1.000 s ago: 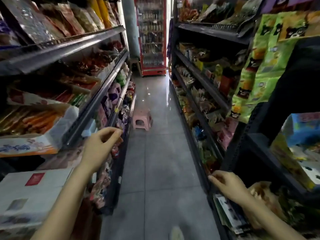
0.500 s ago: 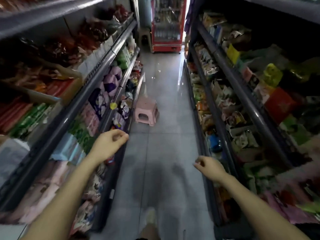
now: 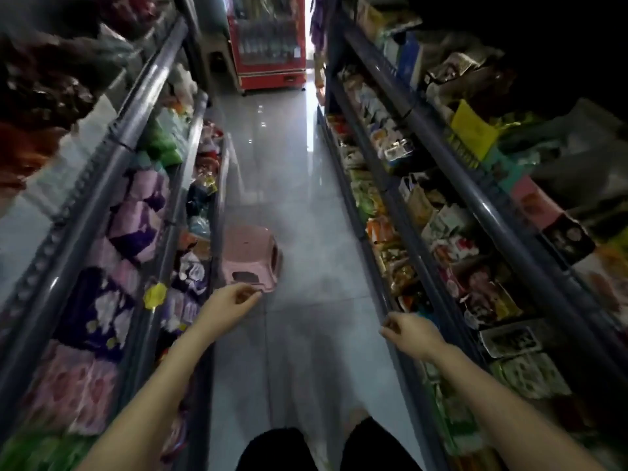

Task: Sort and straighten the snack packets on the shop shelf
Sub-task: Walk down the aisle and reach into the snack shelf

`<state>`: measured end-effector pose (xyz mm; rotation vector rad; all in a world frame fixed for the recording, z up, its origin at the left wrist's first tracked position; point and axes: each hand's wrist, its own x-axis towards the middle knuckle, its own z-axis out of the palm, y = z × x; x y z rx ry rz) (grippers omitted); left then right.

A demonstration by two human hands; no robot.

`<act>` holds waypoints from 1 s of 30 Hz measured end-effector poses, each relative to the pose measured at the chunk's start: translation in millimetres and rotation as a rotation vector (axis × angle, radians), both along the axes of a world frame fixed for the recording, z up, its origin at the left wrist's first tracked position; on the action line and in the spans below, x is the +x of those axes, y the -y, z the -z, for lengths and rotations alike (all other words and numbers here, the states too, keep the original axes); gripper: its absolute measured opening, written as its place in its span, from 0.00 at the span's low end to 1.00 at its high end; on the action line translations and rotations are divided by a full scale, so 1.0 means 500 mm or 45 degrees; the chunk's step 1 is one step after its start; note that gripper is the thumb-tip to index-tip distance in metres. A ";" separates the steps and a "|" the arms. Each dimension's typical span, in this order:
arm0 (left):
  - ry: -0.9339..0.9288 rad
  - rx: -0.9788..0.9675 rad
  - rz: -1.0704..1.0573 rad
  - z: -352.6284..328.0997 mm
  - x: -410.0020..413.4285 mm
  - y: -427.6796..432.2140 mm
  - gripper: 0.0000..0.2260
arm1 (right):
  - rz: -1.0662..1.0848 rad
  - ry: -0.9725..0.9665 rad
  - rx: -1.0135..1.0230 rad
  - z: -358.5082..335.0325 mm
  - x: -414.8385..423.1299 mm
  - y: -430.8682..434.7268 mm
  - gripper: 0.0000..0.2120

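- Since half a second ago, both hands have neared the pink stool point(image 3: 251, 256), which now sits just beyond the left hand point(image 3: 231, 305).
- It and the right hand point(image 3: 413, 334) hang over the floor point(image 3: 306, 351), each grip slack and holding nothing, probably mid-stride between spots.
- Jumbled snack packets point(image 3: 452, 246) lie untouched on the right shelf point(image 3: 492, 207).

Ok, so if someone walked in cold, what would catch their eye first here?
The pink stool standing on the aisle floor, just beyond the left hand. After that, the bright red drinks fridge at the far end of the aisle, and the purple packets on the left shelf.
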<state>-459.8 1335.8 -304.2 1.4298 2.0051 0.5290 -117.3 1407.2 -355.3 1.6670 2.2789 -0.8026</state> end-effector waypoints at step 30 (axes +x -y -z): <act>0.019 0.017 0.286 0.034 -0.265 -1.577 0.09 | 0.411 -0.101 -0.084 0.070 -0.344 -1.387 0.14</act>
